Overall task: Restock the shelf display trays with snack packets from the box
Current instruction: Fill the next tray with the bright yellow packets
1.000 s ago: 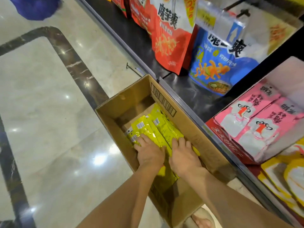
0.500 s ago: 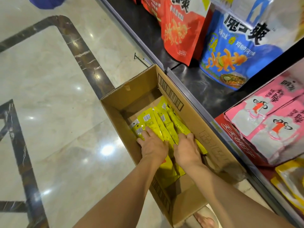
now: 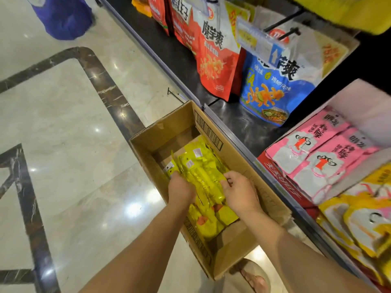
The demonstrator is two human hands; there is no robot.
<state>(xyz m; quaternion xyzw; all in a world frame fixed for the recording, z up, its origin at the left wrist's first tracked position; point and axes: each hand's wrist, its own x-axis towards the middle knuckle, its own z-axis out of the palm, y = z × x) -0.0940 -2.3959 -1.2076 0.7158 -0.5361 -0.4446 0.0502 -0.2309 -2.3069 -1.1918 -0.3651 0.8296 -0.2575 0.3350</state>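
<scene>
Both hands are working down inside the cardboard box at 6 o'clock. The left hand and right hand are curling round opposite sides of a bundle of yellow snack packets, probably squeezing so the whole stack lifts at once. The box walls are crowding both wrists, so straight up looks like the free way out. The display tray of pink packets is waiting at 3 o'clock past the shelf rail, with hanging bags looming at 1 o'clock.
</scene>
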